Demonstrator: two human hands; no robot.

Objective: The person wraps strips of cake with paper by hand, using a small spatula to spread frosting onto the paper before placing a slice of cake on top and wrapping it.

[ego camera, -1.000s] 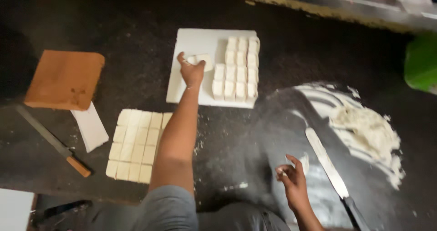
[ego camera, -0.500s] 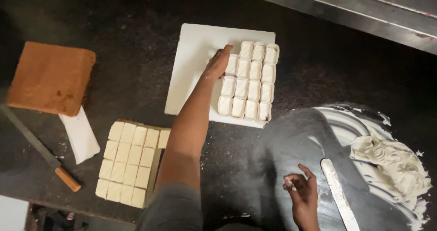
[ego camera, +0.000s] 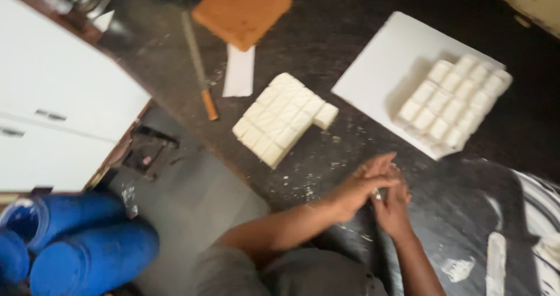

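Observation:
My left hand (ego camera: 364, 185) and my right hand (ego camera: 392, 205) are pressed together over the dark worktop, fingers overlapping; whether anything sits between them is hidden. Just above them lies a slab of pale cake cut into small squares (ego camera: 284, 117). Farther right, a white board (ego camera: 379, 77) carries several cream-coated cake cubes (ego camera: 454, 100) packed in rows. A cream-smeared palette knife (ego camera: 496, 261) lies to the right of my hands.
An uncut brown cake slab (ego camera: 242, 9) rests at the top, with a wooden-handled long knife (ego camera: 199, 68) and a white paper strip (ego camera: 239, 71) beside it. White cabinets (ego camera: 52, 97) and blue drums (ego camera: 76, 243) stand at the left, below the counter edge.
My left hand has drawn back from the white board and joined my right hand near the counter's front. The camera has swung left, showing the cabinets and drums.

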